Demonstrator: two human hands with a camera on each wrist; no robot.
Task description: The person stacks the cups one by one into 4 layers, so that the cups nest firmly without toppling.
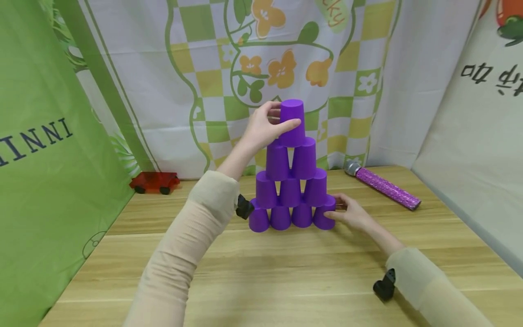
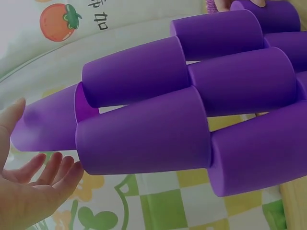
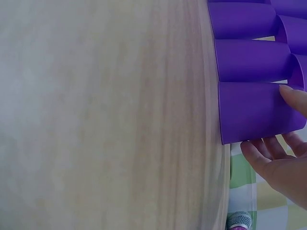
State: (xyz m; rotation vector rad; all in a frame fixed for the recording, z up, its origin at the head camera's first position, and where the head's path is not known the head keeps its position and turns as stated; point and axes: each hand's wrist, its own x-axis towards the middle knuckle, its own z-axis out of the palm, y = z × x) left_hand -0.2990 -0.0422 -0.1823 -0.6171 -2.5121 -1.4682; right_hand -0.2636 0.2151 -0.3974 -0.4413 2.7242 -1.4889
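Plain purple cups, all upside down, are stacked in a pyramid on the wooden table. My left hand (image 1: 265, 125) is up at the single top cup (image 1: 292, 111), thumb across its front and fingers at its left side and behind. In the left wrist view, that cup (image 2: 50, 120) sits over the two cups below, part of its open rim showing. My right hand (image 1: 352, 212) is low at the right end of the bottom row, thumb and fingers around the end cup (image 3: 256, 112). Below the top cup come rows of two, three and then several cups.
A glittery pink microphone (image 1: 386, 187) lies at the back right of the table (image 1: 245, 281). At the back left is a translucent red toy car (image 1: 155, 182). Patterned cloth (image 1: 204, 81) hangs right behind the pyramid, with a green cloth (image 1: 49, 181) on the left.
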